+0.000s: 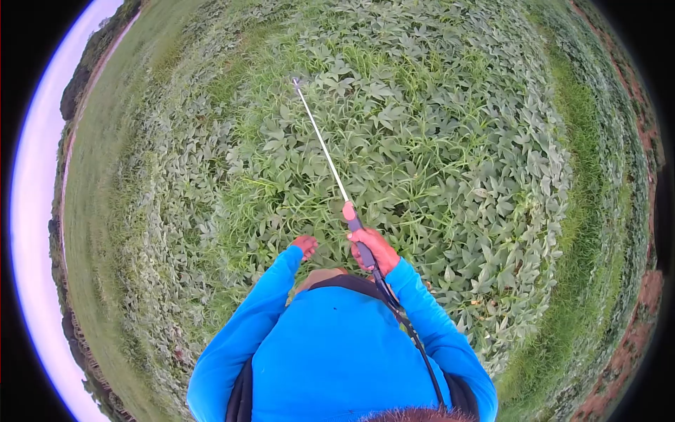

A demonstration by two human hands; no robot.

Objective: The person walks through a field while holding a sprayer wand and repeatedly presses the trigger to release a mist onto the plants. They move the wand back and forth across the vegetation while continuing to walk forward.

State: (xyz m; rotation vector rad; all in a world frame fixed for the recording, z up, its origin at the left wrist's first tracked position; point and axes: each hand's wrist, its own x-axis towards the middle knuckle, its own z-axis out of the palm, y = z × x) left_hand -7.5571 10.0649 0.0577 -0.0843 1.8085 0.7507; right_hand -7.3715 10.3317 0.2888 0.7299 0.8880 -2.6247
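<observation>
1. A long, thin, white spray wand [321, 141] is in the middle of the frame. It leans, with its tip [296, 83] up and to the left, over the green leaves. I cannot tell if the tip touches them.
2. Below the white stick is a small red part [349, 209], and then a dark grey handle [364, 252].
3. The right hand [380, 247], just below the middle of the frame, is wrapped tight around the handle.
4. A black hose [416, 339] goes from the handle down to the bottom of the frame, next to the right arm.
5. The left hand [305, 246] is a bit to the left, near the handle but apart from it. It is small here, so I cannot tell if its fingers are together or apart.
6. The person wears a bright blue top [337, 352], at the bottom middle.
7. Leafy plants [506, 176] and grass [582, 126] are all around.
8. Red-brown dirt [641, 309] is at the far right. Dark trees [90, 67] and pale sky [39, 211] curve along the left edge.
</observation>
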